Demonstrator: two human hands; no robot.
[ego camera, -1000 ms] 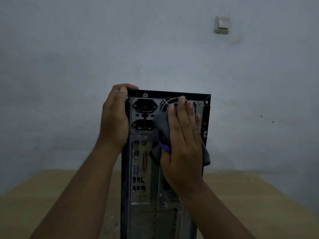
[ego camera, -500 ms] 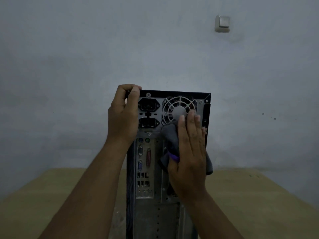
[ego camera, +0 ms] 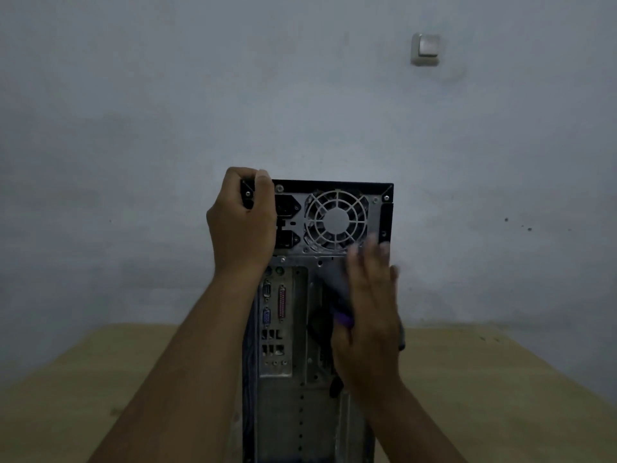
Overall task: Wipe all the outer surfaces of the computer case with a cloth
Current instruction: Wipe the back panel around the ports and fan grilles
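The computer case (ego camera: 293,329) stands upright on the table with its grey metal back panel facing me; the fan grille (ego camera: 337,222) and the ports show. My left hand (ego camera: 242,225) grips the case's top left corner. My right hand (ego camera: 367,315) lies flat against the right half of the back panel, just below the fan grille, pressing a grey cloth with a purple edge (ego camera: 342,309) under the palm. Most of the cloth is hidden by the hand, which is blurred by motion.
A light wooden table (ego camera: 484,379) carries the case and runs to both sides. Behind it is a plain grey wall with a light switch (ego camera: 424,48) high on the right.
My right hand and the cloth have slid down off the fan grille, which is now fully uncovered. My left hand has kept its grip on the top left corner.
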